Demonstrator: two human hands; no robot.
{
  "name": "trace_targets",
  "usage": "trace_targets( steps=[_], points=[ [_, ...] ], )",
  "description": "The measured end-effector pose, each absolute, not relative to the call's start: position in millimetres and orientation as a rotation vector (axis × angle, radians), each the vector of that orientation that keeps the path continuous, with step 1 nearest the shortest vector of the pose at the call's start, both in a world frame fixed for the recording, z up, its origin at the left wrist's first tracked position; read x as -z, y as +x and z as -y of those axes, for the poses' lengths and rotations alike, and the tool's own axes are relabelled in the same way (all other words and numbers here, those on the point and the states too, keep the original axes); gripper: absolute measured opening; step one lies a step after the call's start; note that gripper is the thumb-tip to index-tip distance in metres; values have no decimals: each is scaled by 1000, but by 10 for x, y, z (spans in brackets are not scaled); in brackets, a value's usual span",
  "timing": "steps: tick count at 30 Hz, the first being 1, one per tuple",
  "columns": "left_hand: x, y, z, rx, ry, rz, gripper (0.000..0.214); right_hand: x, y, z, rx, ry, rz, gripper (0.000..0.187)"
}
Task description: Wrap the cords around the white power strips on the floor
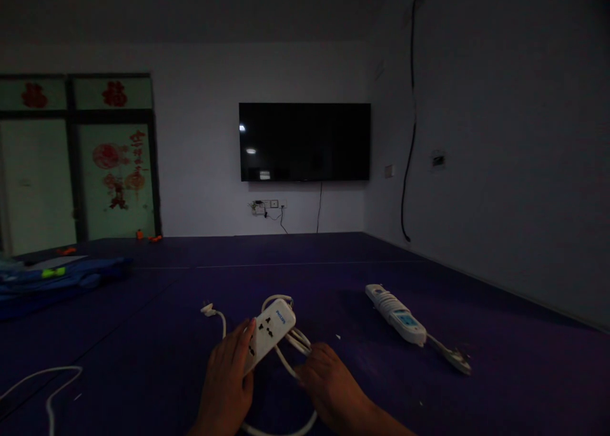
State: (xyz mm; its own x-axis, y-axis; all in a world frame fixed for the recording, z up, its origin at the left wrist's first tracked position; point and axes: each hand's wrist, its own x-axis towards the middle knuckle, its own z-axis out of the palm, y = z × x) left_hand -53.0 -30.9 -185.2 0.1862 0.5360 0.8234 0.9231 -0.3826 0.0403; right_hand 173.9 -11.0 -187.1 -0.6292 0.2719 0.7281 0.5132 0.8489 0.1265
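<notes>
A white power strip with several sockets lies tilted in front of me, its near end covered by my left hand. The fingers of that hand are wrapped round the strip's side. My right hand is closed on the strip's white cord, which runs in loops beside and behind the strip. The cord's plug rests on the purple surface to the left. Farther right lies a second white power strip, its cord wound round its body and its plug pointing toward me.
Blue cloth lies at the left on the purple surface. Another white cable curves at the lower left. Small orange objects sit near the door. A television hangs on the far wall; a black cable hangs at right.
</notes>
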Motion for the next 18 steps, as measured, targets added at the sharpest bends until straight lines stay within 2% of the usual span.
trace_targets(
  steps=[9,18],
  points=[
    [1856,-528,316,1132,-1980,1346,71,1946,1723,53,385,-674,2368,15],
    [1808,-519,294,1257,-1952,1294,54,1971,1764,12,274,-731,2383,18]
  ],
)
